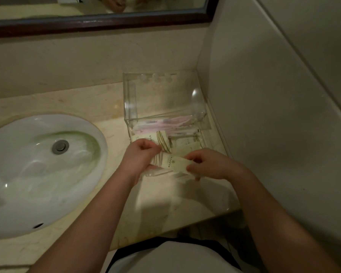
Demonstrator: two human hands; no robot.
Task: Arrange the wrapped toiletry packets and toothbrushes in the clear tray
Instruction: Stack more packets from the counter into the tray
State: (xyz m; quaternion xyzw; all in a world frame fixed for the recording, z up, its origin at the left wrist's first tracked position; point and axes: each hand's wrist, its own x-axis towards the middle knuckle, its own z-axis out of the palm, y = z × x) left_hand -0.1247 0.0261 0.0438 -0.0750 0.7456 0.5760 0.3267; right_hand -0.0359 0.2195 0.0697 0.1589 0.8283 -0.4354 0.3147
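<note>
Holding a cream packet (174,163) between both hands right over the front edge of the clear tray (129,99), which sits at the back right corner of the table (87,103), against the wall! The left hand (141,154) has its grip closed on the packet's striped end, fingers curled under; the right hand (209,164) pinches the plain end between thumb and fingertips. Both forearms reach in from the near edge, wrists bent slightly inward so the hands face each other across the packet.

This looks like a light, thin, crinkly wrapper: soft, probably a touch slippery, easy to crease. Taking it by the two short ends, as here, should keep it flat and let it slide in square.

Inside the tray already, two more packets (163,140) lie flat at the front, and the pink-wrapped toothbrushes (165,123) lie lengthwise behind them, toward the tray's raised back. The sink (47,164) is well off to the left.
</note>
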